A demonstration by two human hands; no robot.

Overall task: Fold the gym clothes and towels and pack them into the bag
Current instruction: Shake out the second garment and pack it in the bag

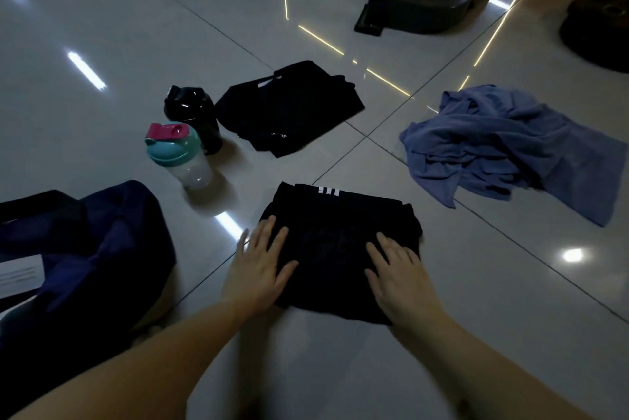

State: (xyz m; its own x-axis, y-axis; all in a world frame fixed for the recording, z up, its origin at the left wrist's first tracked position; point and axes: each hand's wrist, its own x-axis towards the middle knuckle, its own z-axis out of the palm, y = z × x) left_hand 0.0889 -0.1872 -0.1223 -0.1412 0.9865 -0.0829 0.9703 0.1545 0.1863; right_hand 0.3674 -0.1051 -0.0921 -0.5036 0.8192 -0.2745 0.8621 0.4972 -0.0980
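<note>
Pressing flat with straight, released fingers (280,242) of left hand (258,266) and right hand (398,276) on folded shorts (340,215), on the floor (323,368) near the bag (102,232). Likely soft, light, floppy; best scooped under both side edges to keep the folds.

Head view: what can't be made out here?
All in the head view.
Navy blue fabric bag: cut off by the left edge; opening and contents unseen.
Folded black garment with white stripes: near part covered by the left hand and right hand.
Farther folded black garment: white print too small to read.
Dark round object, top right: cut by the right edge, too dark to identify.
</note>
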